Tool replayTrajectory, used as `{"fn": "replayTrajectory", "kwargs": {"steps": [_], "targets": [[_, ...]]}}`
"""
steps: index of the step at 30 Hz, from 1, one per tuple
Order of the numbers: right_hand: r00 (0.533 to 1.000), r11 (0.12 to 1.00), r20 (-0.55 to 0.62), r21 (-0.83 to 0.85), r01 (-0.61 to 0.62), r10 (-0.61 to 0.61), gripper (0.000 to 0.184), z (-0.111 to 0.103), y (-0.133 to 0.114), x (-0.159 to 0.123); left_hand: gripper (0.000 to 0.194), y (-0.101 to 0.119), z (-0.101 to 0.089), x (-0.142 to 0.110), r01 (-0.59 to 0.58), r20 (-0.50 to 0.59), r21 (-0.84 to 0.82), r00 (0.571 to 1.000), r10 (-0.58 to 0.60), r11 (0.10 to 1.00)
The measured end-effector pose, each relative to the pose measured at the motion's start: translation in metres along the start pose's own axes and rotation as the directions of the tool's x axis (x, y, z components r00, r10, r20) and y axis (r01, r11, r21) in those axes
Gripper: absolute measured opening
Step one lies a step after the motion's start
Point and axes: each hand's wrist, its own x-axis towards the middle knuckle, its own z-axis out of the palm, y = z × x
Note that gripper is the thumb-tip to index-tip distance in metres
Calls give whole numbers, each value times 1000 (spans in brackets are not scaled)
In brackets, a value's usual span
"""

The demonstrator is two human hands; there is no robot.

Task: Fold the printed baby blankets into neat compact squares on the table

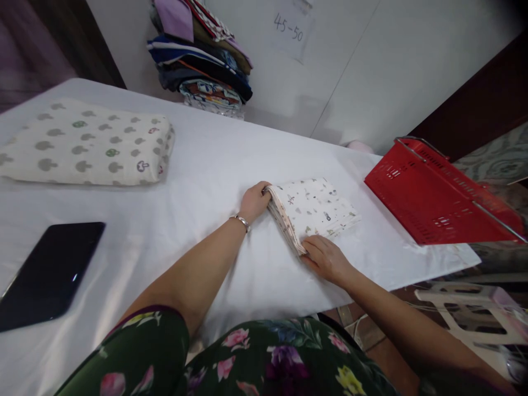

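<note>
A small folded cloth (317, 209), cream with little printed motifs, lies on the white-covered table (214, 165). My left hand (253, 201), with a bracelet at the wrist, grips the cloth's far left corner, fingers curled round its folded edge. My right hand (325, 257) pinches the near corner of the same folded edge, its fingers tucked under the layers. Both hands hold the cloth flat on the table.
A pillow (86, 144) with a mushroom print lies at the far left. A dark tablet (47, 273) rests at the near left. A red plastic basket (437, 201) sits at the table's right end. A stack of folded fabrics (202, 55) stands against the wall.
</note>
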Motion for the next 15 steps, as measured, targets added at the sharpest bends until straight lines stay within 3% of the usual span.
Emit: {"fn": "replayTrajectory", "kwargs": {"steps": [11, 15], "targets": [[986, 999, 160, -23, 40, -36, 18, -7, 12, 14, 26, 1, 0, 1, 1, 9, 55, 1000, -1, 999], [982, 997, 175, 49, 56, -64, 19, -13, 21, 16, 26, 3, -1, 1, 3, 22, 65, 1000, -4, 998]]}}
